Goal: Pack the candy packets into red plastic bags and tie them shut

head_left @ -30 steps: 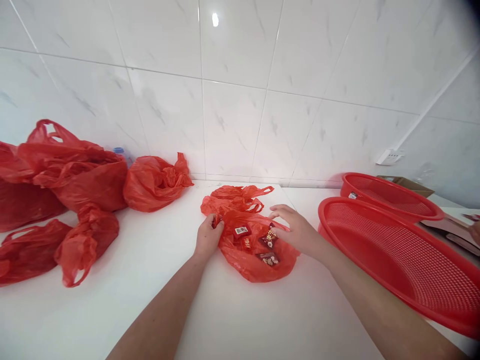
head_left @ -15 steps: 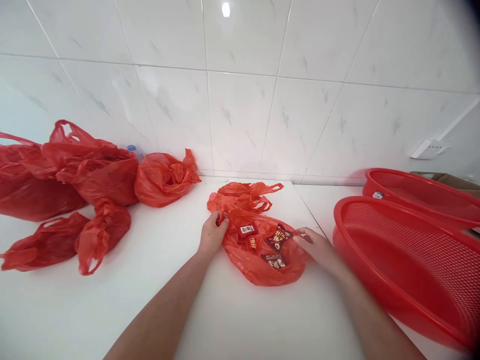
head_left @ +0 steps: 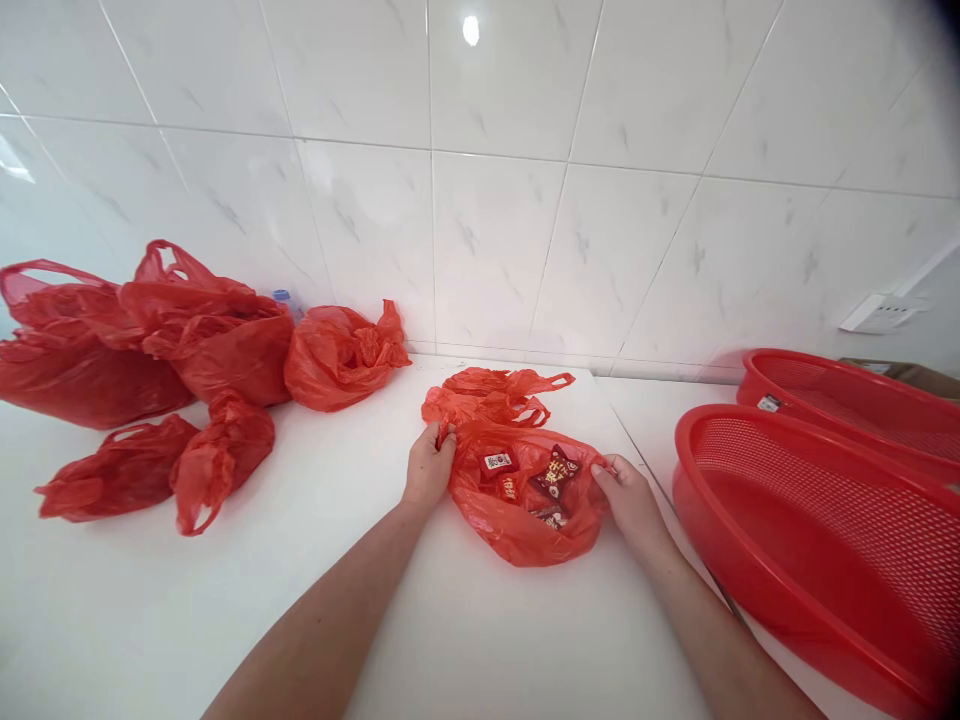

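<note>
"Where's the open red carrier bag [head_left: 517, 540]?"

"On the white bench [head_left: 427, 630], mouth upward, between the two hands."

"What are they holding?"

"The left hand [head_left: 430, 468] pinches the bag's left edge. The right hand [head_left: 627, 495] grasps its right edge between thumb and fingers."

"Anything inside?"

"Small wrapped packets: a dark red packet with gold lettering [head_left: 556, 470], a red packet with a white label [head_left: 498, 463], and others, one partly covered by the near edge."

"And around it?"

"A crumpled red bag [head_left: 480, 402] lies just behind. Two red mesh baskets [head_left: 904, 515] stand to the right; bulging red bags [head_left: 232, 360] sit to the left, well apart."
</note>
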`<state>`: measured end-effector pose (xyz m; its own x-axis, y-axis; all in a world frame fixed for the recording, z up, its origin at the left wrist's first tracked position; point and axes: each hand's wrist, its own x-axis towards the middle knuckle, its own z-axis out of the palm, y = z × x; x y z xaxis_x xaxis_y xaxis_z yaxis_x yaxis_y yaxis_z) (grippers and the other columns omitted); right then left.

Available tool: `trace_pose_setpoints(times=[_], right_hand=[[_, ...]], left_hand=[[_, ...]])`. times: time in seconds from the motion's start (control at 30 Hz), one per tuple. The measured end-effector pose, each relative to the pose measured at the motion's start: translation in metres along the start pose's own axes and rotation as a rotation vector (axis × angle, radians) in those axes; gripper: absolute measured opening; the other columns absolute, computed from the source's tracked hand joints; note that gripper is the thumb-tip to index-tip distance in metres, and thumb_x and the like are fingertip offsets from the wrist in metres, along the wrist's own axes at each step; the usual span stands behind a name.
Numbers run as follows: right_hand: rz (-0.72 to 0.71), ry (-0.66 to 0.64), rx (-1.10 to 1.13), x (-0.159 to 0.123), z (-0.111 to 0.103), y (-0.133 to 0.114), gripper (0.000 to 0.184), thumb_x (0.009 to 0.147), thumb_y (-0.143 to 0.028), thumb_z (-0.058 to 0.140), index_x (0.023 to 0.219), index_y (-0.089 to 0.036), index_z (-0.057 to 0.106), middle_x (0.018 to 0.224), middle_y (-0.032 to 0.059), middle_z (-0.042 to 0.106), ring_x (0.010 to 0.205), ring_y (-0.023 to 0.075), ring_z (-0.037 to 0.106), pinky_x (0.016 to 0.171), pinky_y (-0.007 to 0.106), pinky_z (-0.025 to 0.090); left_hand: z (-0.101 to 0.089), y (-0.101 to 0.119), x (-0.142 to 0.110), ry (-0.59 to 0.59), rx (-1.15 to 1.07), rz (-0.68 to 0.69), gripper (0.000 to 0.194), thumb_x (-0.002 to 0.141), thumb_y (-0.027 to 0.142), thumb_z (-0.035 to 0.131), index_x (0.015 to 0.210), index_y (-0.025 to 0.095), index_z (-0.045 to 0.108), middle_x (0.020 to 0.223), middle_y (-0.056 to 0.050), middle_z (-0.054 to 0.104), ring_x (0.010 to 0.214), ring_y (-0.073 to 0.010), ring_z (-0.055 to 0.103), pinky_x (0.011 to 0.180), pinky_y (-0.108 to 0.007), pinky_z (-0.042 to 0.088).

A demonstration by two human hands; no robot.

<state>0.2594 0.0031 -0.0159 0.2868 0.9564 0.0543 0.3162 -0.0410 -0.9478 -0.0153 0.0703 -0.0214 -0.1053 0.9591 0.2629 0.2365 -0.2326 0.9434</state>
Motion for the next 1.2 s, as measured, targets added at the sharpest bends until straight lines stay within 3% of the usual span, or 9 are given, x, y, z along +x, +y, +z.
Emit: trace_pose_setpoints(times=[0.13, 0.3, 0.43, 0.57, 0.73, 0.9, 1.03, 1.2], right_hand=[[-0.001, 0.081, 0.124, 0.011, -0.001, -0.028, 0.022, 0.073, -0.04, 0.055, 0.085, -0.022, 0.054, 0.067, -0.0003, 0.059, 0.058, 0.0154, 0.055, 0.052, 0.026, 0.044], [-0.143, -0.037, 0.501, 0.019, -0.008, -0.056, 0.021, 0.068, -0.032, 0.066, 0.086, -0.025, 0.057, 0.078, -0.0019, 0.062, 0.06, 0.0113, 0.055, 0.056, 0.023, 0.043], [-0.085, -0.106, 0.596, 0.021, -0.005, -0.033, 0.024, 0.075, -0.04, 0.061, 0.096, -0.027, 0.06, 0.098, 0.0017, 0.065, 0.083, 0.018, 0.062, 0.068, 0.029, 0.048], [-0.004, -0.189, 0.592, 0.022, -0.005, 0.0, 0.041, 0.082, -0.057, 0.043, 0.106, -0.028, 0.058, 0.113, 0.0056, 0.063, 0.099, 0.0249, 0.06, 0.076, 0.039, 0.049], [-0.051, -0.203, 0.582, 0.021, -0.007, 0.006, 0.063, 0.078, -0.074, 0.028, 0.108, -0.028, 0.058, 0.12, 0.0084, 0.06, 0.106, 0.0275, 0.058, 0.082, 0.043, 0.048], [-0.117, -0.364, 0.681, 0.018, -0.002, 0.002, 0.056, 0.077, -0.066, 0.047, 0.119, -0.029, 0.053, 0.122, 0.0072, 0.059, 0.114, 0.027, 0.052, 0.091, 0.042, 0.044], [-0.122, -0.386, 0.649, 0.017, -0.003, 0.002, 0.049, 0.078, -0.054, 0.056, 0.119, -0.028, 0.053, 0.123, 0.0075, 0.058, 0.114, 0.0265, 0.052, 0.09, 0.04, 0.045], [-0.148, -0.507, 0.583, 0.01, -0.004, -0.007, 0.067, 0.066, -0.053, 0.07, 0.124, -0.025, 0.049, 0.122, 0.0102, 0.058, 0.111, 0.0273, 0.054, 0.085, 0.038, 0.047]], left_hand=[[-0.005, 0.001, 0.001, 0.091, -0.064, 0.036, 0.016, 0.083, 0.035, 0.044, 0.079, 0.021, 0.049, 0.077, 0.0, 0.054, 0.07, -0.0156, 0.05, 0.065, -0.027, 0.043], [-0.011, 0.001, 0.004, 0.211, -0.109, 0.045, 0.015, 0.084, 0.036, 0.043, 0.083, 0.022, 0.047, 0.075, 0.002, 0.052, 0.068, -0.0141, 0.048, 0.063, -0.025, 0.041], [-0.011, -0.001, 0.006, 0.198, -0.127, 0.05, 0.016, 0.084, 0.036, 0.044, 0.078, 0.021, 0.046, 0.072, 0.002, 0.048, 0.065, -0.0132, 0.045, 0.061, -0.024, 0.039], [-0.009, -0.002, 0.006, 0.154, -0.155, 0.044, 0.015, 0.083, 0.034, 0.046, 0.075, 0.021, 0.045, 0.071, 0.003, 0.046, 0.065, -0.0124, 0.043, 0.061, -0.024, 0.038], [-0.01, 0.001, 0.006, 0.12, -0.208, 0.006, 0.018, 0.081, 0.037, 0.051, 0.077, 0.021, 0.047, 0.073, 0.003, 0.048, 0.067, -0.0121, 0.045, 0.062, -0.024, 0.04], [-0.011, 0.003, 0.007, 0.149, -0.221, -0.048, 0.022, 0.078, 0.04, 0.056, 0.086, 0.021, 0.051, 0.081, 0.002, 0.053, 0.07, -0.0125, 0.05, 0.063, -0.024, 0.041], [-0.013, 0.002, 0.009, 0.178, -0.269, -0.069, 0.023, 0.076, 0.04, 0.059, 0.084, 0.02, 0.052, 0.081, 0.002, 0.054, 0.072, -0.0128, 0.051, 0.064, -0.024, 0.041], [-0.015, -0.001, 0.009, 0.064, -0.476, -0.137, 0.022, 0.074, 0.038, 0.063, 0.079, 0.019, 0.054, 0.075, 0.002, 0.057, 0.067, -0.0118, 0.053, 0.062, -0.024, 0.043]])
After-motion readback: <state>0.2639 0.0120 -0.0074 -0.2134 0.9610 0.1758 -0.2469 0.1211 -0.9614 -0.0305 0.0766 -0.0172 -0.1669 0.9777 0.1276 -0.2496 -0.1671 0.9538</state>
